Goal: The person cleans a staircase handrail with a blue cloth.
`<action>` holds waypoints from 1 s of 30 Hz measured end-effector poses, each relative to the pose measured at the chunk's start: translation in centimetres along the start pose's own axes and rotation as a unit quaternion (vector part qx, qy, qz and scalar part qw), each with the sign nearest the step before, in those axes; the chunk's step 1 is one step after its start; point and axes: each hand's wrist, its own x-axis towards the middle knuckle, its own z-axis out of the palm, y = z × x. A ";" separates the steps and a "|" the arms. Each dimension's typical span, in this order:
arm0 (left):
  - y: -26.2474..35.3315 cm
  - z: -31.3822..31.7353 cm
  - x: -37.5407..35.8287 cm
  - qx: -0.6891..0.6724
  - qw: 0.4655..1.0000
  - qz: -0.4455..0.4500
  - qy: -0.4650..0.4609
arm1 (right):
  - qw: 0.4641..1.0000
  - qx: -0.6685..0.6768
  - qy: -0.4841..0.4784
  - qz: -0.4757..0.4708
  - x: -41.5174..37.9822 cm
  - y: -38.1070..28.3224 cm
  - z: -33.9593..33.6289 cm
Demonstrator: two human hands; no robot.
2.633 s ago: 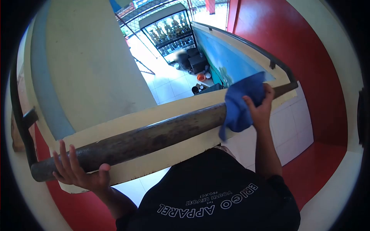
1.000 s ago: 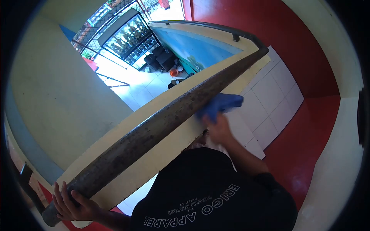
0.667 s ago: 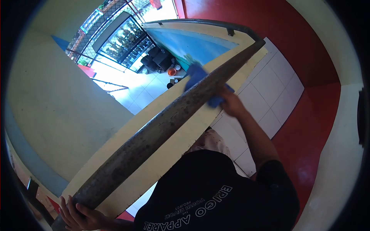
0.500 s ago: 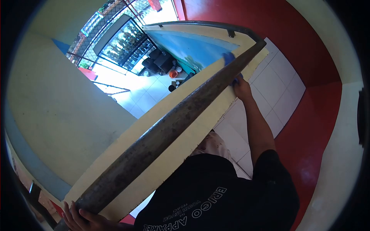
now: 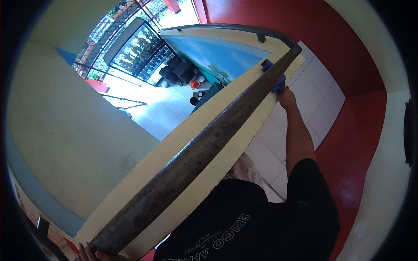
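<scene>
A thick dark handrail [image 5: 191,150] with a worn, spotted surface runs diagonally above a cream ledge [image 5: 248,141]. Near its far bend, my right hand [image 5: 287,98] is closed on a blue cloth [image 5: 279,83] at the rail's right side. More of the cloth shows on the rail's other side, so it passes around beneath or behind the rail, where it is hidden. At the bottom left, my left hand [image 5: 98,255] grips the near end of the handrail, fingers on one side and thumb on the other. The frame edge cuts off part of this hand.
White floor tiles [image 5: 320,102] and a red wall [image 5: 355,126] lie to the right. Beyond the ledge are a lower tiled floor [image 5: 167,106], dark seats [image 5: 180,71], an orange bucket [image 5: 195,84] and a glass display case [image 5: 141,52]. A cream wall [image 5: 65,143] stands left.
My right hand and the blue cloth have moved farther along the handrail, toward its bend. My left hand sits slightly lower in view, still on the rail.
</scene>
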 end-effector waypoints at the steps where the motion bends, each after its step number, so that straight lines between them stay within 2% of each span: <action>1: -0.1 0.0 0.0 0.001 1.000 0.006 -0.001 | 1.000 0.017 -0.012 0.008 -0.6 -1.4 0.2; 2: -0.4 -0.1 0.2 0.000 1.000 0.014 -0.002 | 0.999 0.035 -0.025 0.019 -1.7 -3.4 0.3; 4: -0.7 0.1 0.3 -0.010 1.000 0.016 0.004 | 0.993 0.118 0.019 -0.019 -8.2 -7.8 1.1; 6: -0.6 0.1 0.3 -0.005 1.000 0.020 0.001 | 0.966 0.085 0.026 -0.242 -13.9 -8.9 1.0; 9: -0.2 0.1 0.3 0.015 1.000 0.020 -0.004 | 0.968 0.142 0.001 -0.205 -14.0 -9.2 0.1; 12: -0.7 -0.3 0.0 0.020 0.999 0.011 -0.028 | 0.957 0.214 -0.073 -0.183 -12.0 -8.7 -1.3; 14: -0.1 -0.7 0.4 0.029 0.999 -0.007 -0.045 | 0.953 0.176 -0.100 -0.228 -11.0 -7.4 -1.7; 15: -1.0 -1.4 -0.1 0.054 0.995 -0.004 -0.085 | 0.949 0.168 -0.110 -0.245 -10.8 -6.9 -1.7; 17: -6.7 -1.6 -2.1 0.056 0.978 0.067 -0.190 | 0.940 0.147 -0.107 -0.288 -10.1 -6.1 -1.3; 19: -9.8 -1.4 -4.8 -0.031 0.974 -0.064 -0.216 | 0.926 0.153 -0.086 -0.334 -10.0 -5.4 -0.8; 20: -12.3 -1.5 -5.7 0.034 0.968 -0.017 -0.249 | 0.918 0.153 -0.082 -0.358 -9.9 -5.0 -0.8; 21: -11.1 -2.9 -6.6 0.041 0.978 -0.020 -0.205 | 0.911 0.136 -0.073 -0.383 -9.6 -4.9 -1.0; 22: -6.1 -4.8 -6.8 0.031 0.996 -0.031 -0.081 | 0.905 0.126 -0.062 -0.402 -9.6 -4.7 -1.1; 23: -0.4 -6.9 -6.6 -0.008 0.995 -0.045 0.085 | 0.900 0.120 -0.048 -0.416 -9.5 -3.6 -1.0; 24: 4.2 -7.9 -6.7 -0.053 0.970 -0.051 0.231 | 0.895 0.114 -0.041 -0.430 -8.5 -2.4 -1.0; 25: 7.8 -8.1 -7.6 -0.084 0.944 -0.055 0.315 | 0.892 0.114 -0.039 -0.436 -7.8 -1.2 -1.0; 26: 10.4 -7.1 -8.4 -0.104 0.930 -0.056 0.347 | 0.893 0.120 -0.033 -0.432 -7.7 0.0 -0.8; 30: 12.4 1.8 -15.3 -0.135 0.979 0.021 0.150 | 0.918 0.083 -0.056 -0.383 -6.3 1.9 -2.1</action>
